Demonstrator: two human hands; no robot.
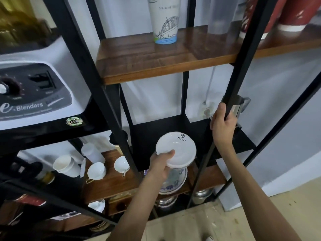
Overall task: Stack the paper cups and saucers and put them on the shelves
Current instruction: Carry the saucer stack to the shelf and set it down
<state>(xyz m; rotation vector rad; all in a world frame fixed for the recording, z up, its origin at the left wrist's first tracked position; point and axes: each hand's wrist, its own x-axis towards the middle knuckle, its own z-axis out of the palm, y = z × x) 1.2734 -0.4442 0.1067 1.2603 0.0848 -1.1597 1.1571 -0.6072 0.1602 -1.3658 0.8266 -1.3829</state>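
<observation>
We hold a white saucer (176, 149) in our left hand (160, 165), the grip pinching its near-left rim, thumb on top and the other fingers hidden beneath. The saucer is tilted and in the air, in front of the black shelf (243, 143) and above a patterned plate (175, 181) that lies on the wooden shelf (111, 183) below, towards that shelf's right end. Our right hand (224, 126) is wrapped around the black upright post (243, 54) at the rack's front right corner, its grip pressed closed on the metal, apparently to steady us.

The saucer looks like glazed china: stiff, fairly light, smooth enough to slip, and likely to chip or break if it knocks the metal frame. We judge a rim pinch to be adequate for one piece, though a hold with the fingers spread further under the base would be safer as we carry it between the posts. It should be set down flat, not dropped on edge.

To the left on the same wooden shelf stand two white teacups (97, 171), and near its left edge lie nested paper cups (65, 165) on their side. These are soft and very light, best taken around the wall without squeezing. A tall printed cup (165, 23) stands on the upper wooden shelf (156, 54), near its back edge.
</observation>
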